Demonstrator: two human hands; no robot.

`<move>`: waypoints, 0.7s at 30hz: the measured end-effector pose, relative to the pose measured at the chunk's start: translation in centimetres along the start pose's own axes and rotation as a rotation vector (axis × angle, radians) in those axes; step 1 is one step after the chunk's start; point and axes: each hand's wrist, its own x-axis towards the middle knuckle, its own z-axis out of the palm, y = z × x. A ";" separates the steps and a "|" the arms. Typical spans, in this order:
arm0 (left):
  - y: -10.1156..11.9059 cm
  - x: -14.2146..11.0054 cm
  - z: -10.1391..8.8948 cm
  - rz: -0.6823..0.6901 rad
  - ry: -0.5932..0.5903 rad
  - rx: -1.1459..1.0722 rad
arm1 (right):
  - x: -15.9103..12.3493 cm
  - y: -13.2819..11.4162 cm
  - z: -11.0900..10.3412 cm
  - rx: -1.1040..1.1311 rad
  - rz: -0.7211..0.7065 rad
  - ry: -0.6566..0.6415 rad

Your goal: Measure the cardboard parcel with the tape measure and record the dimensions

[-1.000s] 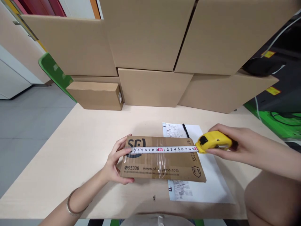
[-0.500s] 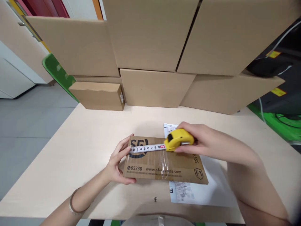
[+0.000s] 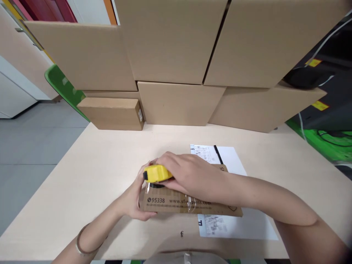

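Note:
A flat brown SF Express parcel (image 3: 192,203) lies on the pale wooden table (image 3: 90,183), partly over a white printed sheet (image 3: 233,161). My right hand (image 3: 187,174) reaches across the parcel and grips a yellow tape measure (image 3: 155,173) at the parcel's left end; no tape shows outside its case. My left hand (image 3: 134,200) holds the parcel's left edge, fingers curled around it. A thin bracelet circles my left wrist.
Large cardboard boxes (image 3: 176,55) are stacked along the table's far edge, with a small long box (image 3: 111,113) at their left foot. A green chair back (image 3: 64,88) stands behind on the left. A black pen (image 3: 217,154) lies on the sheet.
My right hand has slid the tape measure leftward along the parcel from its right end to its left end, and the tape has retracted into the case. My left hand stays put.

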 end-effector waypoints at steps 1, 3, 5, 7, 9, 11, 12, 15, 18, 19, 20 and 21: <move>0.4 0.2 0.0 0.047 0.004 0.046 | -0.4 -0.1 -0.3 0.033 0.046 0.060; 1.2 0.5 0.4 0.147 0.033 0.100 | -1.6 -0.4 -1.3 0.115 0.149 0.212; 1.9 0.7 0.8 0.124 0.094 0.051 | -3.0 -1.0 -2.2 0.211 0.272 0.345; 2.5 0.7 1.3 -0.015 0.157 -0.042 | -4.4 -1.6 -2.8 0.313 0.343 0.389; 2.9 0.7 1.8 -0.201 0.219 -0.168 | -5.8 -2.1 -2.6 0.427 0.330 0.307; 3.3 0.7 2.4 -0.374 0.257 -0.301 | -6.8 -2.3 -1.5 0.480 0.283 0.218; 3.5 0.7 2.7 -0.449 0.263 -0.358 | -7.2 -2.2 -0.8 0.461 0.270 0.201; 3.8 1.0 3.9 -0.589 0.283 -0.447 | -7.7 -1.6 1.5 0.306 0.303 0.194; 3.6 1.2 4.9 -0.624 0.330 -0.446 | -7.5 -0.6 3.0 0.194 0.406 0.139; 3.4 1.3 5.1 -0.624 0.350 -0.444 | -7.4 -0.3 3.3 0.170 0.428 0.132; 3.2 1.3 5.3 -0.622 0.373 -0.446 | -7.3 0.0 3.5 0.145 0.442 0.128; 2.9 1.3 5.4 -0.620 0.395 -0.451 | -7.3 0.3 3.7 0.117 0.444 0.126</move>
